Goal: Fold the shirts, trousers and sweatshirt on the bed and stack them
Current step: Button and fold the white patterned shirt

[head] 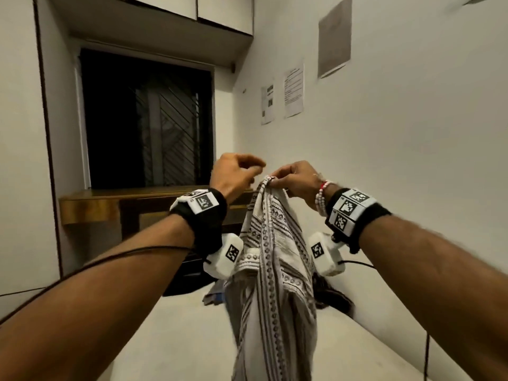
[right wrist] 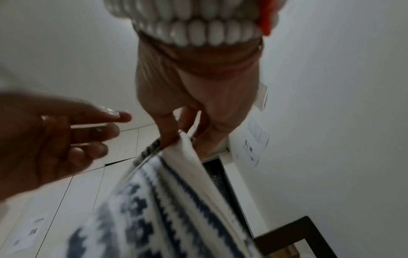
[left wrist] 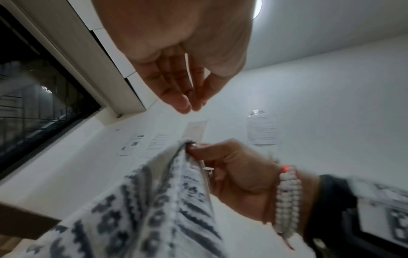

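Patterned shirt [head: 270, 259], cream with dark woven bands, hangs in the air above the bed [head: 176, 336], its long axis running straight down from a single bunched point at the top to a loose lower end that drops out of the head view. The right hand [head: 295, 180] holds that top point: its thumb and fingers [left wrist: 199, 153] are pinched closed on the edge of the cloth, and the rest of the garment falls below and slightly toward the person. The left hand [head: 233, 177] is raised to about the same height, just beside the pinch and on its left, not touching the fabric. Its fingers [right wrist: 95, 132] are loosely curled and hold nothing, with thumb and fingertips drawn near each other and aimed across at the right hand.

The coming move appears to turn on this gap. The nearest cloth to the left hand lies to its right and a little below, where the hanging edge leaves the right hand's pinch. The left hand is the free one and the nearer to that edge, so it would likely take a second hold there, letting the two hands part and spread the shirt flat.

Further back on the bed, behind the shirt, lie other clothes [head: 330, 295], dark and crumpled, too hidden to name
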